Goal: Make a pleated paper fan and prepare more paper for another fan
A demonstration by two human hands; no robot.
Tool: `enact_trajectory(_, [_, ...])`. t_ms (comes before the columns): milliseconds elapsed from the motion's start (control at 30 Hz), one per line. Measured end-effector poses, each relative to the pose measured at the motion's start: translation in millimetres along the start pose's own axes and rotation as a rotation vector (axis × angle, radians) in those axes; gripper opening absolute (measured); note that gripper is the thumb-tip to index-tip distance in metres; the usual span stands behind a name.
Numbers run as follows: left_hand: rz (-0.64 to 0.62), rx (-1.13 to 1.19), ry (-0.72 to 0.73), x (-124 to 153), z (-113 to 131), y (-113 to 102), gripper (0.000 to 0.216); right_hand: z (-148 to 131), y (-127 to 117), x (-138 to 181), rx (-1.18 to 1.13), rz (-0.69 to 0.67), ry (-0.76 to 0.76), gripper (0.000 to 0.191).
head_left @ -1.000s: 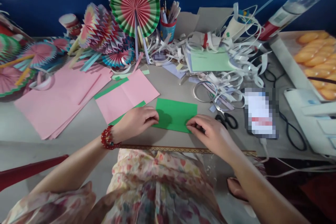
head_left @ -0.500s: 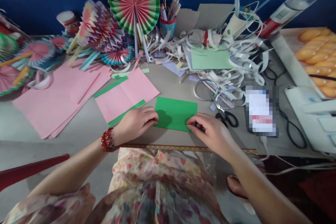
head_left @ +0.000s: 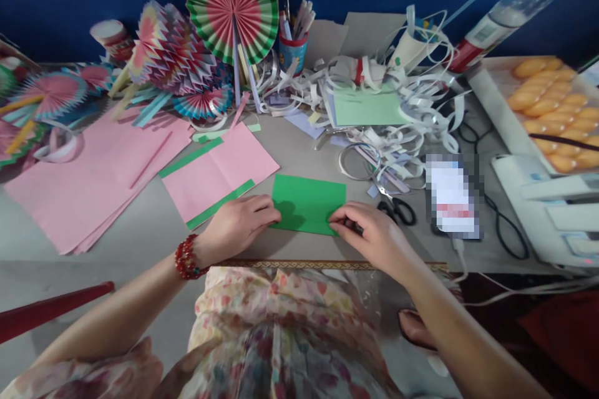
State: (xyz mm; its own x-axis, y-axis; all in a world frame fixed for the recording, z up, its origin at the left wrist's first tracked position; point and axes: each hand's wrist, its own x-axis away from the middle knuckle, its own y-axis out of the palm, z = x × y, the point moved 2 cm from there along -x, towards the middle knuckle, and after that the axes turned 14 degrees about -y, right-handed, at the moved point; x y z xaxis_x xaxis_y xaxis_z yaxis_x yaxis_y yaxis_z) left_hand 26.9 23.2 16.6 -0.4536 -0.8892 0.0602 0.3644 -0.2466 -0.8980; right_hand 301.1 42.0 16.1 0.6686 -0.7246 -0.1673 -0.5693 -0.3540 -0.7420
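A green sheet of paper (head_left: 306, 204) lies in front of me near the table's front edge. My left hand (head_left: 246, 221) pinches its lower left corner, fingers closed. At the opposite lower corner, my right hand (head_left: 367, 234) grips the same sheet between thumb and fingers. Just beyond my left hand is a pink sheet (head_left: 224, 168) with a crease and green strips along two of its edges. To the right of my right hand rest scissors with black handles (head_left: 397, 209). A roll of clear tape (head_left: 358, 161) sits behind them.
Pink sheets (head_left: 88, 181) are stacked at the left. Folded paper fans (head_left: 231, 6) stand along the back, beside a pen cup (head_left: 293, 53). White paper strips (head_left: 393, 131) pile up behind the scissors. At the right are a phone (head_left: 452, 196) with a cable and a box of bread (head_left: 552, 100).
The whole view has shifted slightly, so things sit a little further left. Both hands keep their hold on the green sheet, with almost no movement against it.
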Motion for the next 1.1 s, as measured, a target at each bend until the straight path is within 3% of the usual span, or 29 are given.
enact_trajectory(1100, [0.03,-0.061,0.024,-0.6,2.8,-0.7,0.027,4.8,-3.2,4.5,-0.094,-0.029,-0.067,0.008])
